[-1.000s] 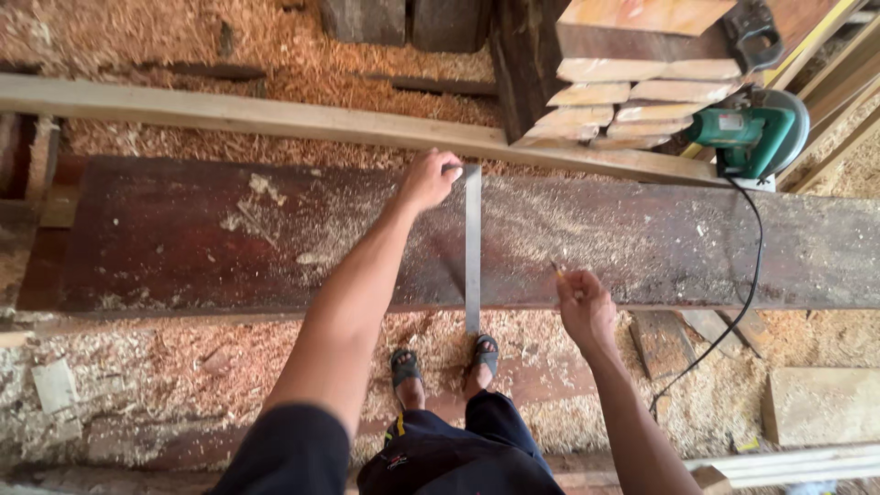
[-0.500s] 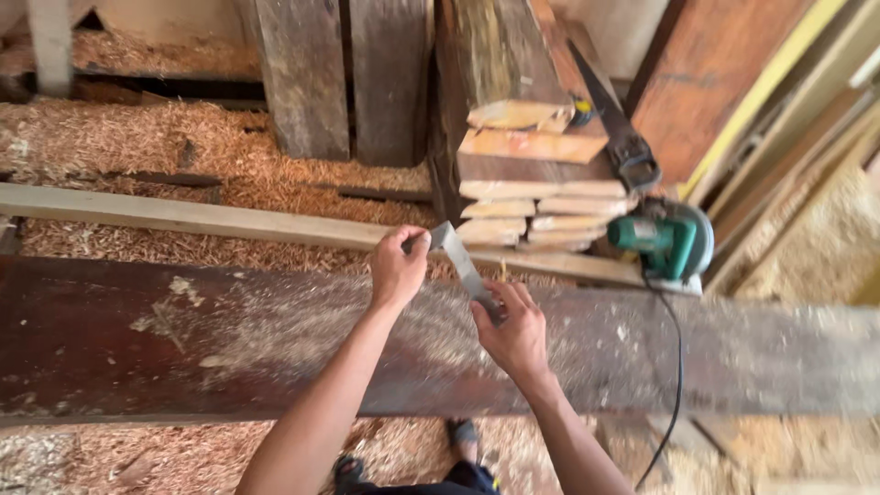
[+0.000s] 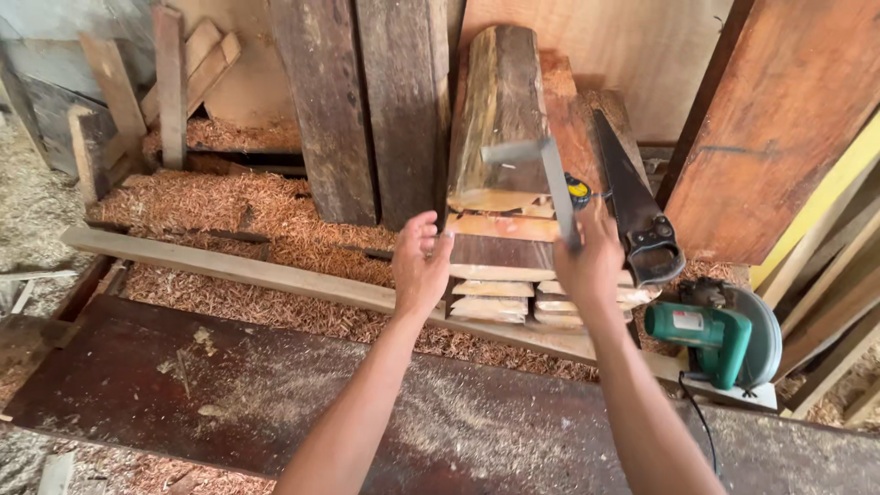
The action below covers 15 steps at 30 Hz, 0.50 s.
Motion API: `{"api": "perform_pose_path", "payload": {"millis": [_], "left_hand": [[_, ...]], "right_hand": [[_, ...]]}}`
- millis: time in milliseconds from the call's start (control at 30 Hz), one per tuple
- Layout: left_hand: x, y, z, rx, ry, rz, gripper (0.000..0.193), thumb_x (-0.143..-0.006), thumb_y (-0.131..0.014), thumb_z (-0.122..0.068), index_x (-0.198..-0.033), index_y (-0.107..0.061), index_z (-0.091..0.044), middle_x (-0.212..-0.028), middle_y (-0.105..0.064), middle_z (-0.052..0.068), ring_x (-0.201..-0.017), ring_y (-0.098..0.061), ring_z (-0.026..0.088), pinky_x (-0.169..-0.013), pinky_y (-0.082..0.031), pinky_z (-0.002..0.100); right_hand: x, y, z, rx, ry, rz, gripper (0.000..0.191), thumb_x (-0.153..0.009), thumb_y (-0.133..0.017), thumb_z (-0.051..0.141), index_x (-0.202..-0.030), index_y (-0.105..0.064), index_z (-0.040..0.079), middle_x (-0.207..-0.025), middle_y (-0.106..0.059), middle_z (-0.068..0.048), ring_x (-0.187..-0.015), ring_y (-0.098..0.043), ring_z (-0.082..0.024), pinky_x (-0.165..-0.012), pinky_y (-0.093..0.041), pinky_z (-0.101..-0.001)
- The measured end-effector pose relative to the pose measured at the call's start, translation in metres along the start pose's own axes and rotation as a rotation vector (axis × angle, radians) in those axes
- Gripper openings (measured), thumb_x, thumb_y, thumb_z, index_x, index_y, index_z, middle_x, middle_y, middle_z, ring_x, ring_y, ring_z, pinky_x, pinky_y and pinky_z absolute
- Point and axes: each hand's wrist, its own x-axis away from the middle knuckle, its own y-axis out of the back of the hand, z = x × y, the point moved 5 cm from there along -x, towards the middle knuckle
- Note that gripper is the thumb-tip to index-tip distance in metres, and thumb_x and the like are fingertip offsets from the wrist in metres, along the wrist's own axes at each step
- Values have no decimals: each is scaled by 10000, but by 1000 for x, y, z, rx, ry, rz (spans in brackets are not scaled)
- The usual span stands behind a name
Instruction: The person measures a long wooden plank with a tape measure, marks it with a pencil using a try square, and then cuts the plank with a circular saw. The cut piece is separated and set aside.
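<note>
The metal square, laid flat across the dark plank a second ago, is now lifted clear, gripped by the right hand before the stacked wood offcuts, while the left hand hovers open and empty to its left, so the marking on the plank looks finished.

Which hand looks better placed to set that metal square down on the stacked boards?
The right hand, most likely: it already grips the metal square by its long blade, raised just above the stacked boards. The left hand is open and empty beside it.
</note>
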Motion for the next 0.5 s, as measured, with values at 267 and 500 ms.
{"api": "perform_pose_path", "payload": {"millis": [267, 500], "left_hand": [[0, -35, 3, -177, -120, 19, 452, -909, -731, -247, -1315, -612, -89, -1265, -641, 104, -1161, -615, 252, -1026, -439, 470], [-18, -65, -17, -204, -414, -16, 583, -901, -722, -420, -1407, -597, -158, -1459, -629, 76, -1347, -611, 293, -1110, -516, 454]], "right_hand": [[-136, -96, -33, 131, -158, 313, 402, -878, -764, 391, -1010, -774, 11, -1051, -746, -282, -1028, -728, -394, -990, -573, -457], [-163, -112, -13, 311, 70, 270, 596, -894, -785, 320, -1419, -647, 74, -1081, -719, -252, -909, -712, -435, -719, -573, -553]]}}
